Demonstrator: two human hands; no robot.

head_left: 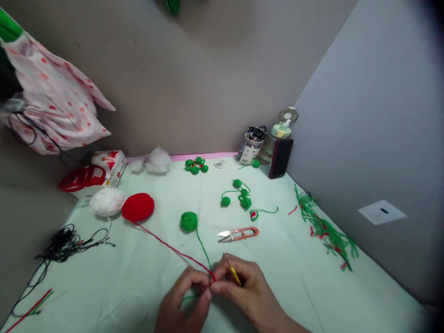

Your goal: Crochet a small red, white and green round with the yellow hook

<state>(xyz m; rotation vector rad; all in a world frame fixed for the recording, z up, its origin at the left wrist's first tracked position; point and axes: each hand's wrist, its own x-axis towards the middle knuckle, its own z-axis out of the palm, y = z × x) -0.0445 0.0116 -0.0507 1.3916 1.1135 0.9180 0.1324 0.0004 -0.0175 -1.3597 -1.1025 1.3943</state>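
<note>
My left hand [187,298] and my right hand [244,286] meet at the front middle of the table, fingertips pinched together around yarn. A red yarn strand [173,249] runs into the pinch from the red yarn ball [138,207]. Green yarn [204,245] comes down to the same spot from the green yarn ball [189,221], and a green piece shows under my left fingers. A yellow-handled crochet hook [235,274] lies in my right hand, its tip hidden. Just beyond are orange thread snips [239,234]. The work between my fingertips is mostly hidden.
Small green crocheted balls [244,202] lie beyond the snips, with another cluster [196,165] behind. White yarn [108,201] and tangled black cord [62,243] are left; yarn scraps [326,226] right. A phone [281,158], bottle [268,148] and pen jar [250,149] stand at the back.
</note>
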